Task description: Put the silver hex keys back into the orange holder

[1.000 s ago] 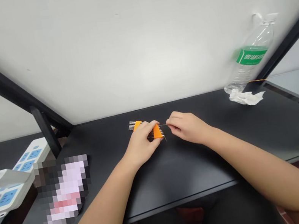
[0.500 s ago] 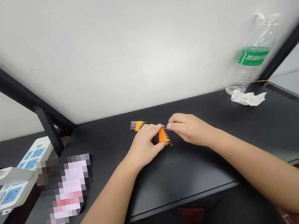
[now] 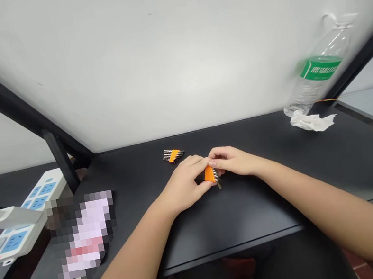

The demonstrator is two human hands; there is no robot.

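My left hand (image 3: 190, 182) grips an orange hex key holder (image 3: 209, 174) between thumb and fingers, just above the black tabletop. Several metal hex keys (image 3: 216, 176) stick out of its right side, their bent ends pointing down and right. At the holder's upper end, my right hand (image 3: 229, 160) is closed in a pinch, its fingertips touching those of the left hand. The thin hex key it pinched a moment before is hidden by the fingers now. Behind my left hand, a second orange holder with hex keys (image 3: 174, 155) lies on the table.
A crumpled tissue (image 3: 313, 122) and a clear plastic bottle with a green label (image 3: 322, 68) are at the back right, against the white wall. On the left are a blurred-out phone-like object (image 3: 91, 233) with a cable and a white power strip (image 3: 42, 193).
Both hands have come a little nearer to me and closer together with the holder. The right fingers have closed in on its upper end. The second holder now shows fully.
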